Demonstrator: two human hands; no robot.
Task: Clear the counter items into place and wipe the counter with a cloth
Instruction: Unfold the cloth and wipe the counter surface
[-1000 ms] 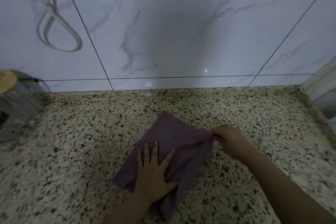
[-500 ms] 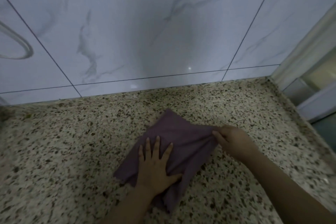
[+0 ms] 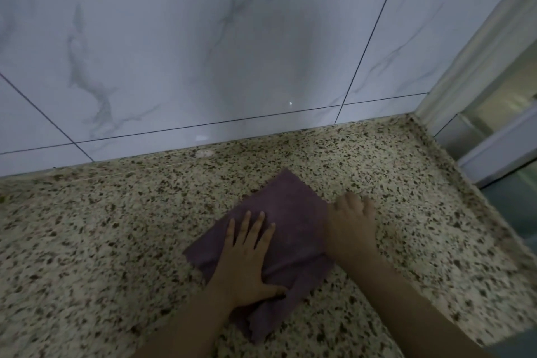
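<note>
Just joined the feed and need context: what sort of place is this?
Likely a home kitchen: speckled stone counter, marble-look tiled wall, and a purple cloth under the left hand.

purple cloth point(image 3: 293, 221), beige counter point(image 3: 116, 241) speckled brown and black, white wall tiles point(image 3: 174, 38) with grey veining, dark grout lines

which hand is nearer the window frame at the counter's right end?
Right. The right hand grips the purple cloth's right edge, on the window frame's side. The left hand lies flat on the cloth, farther left.
</note>
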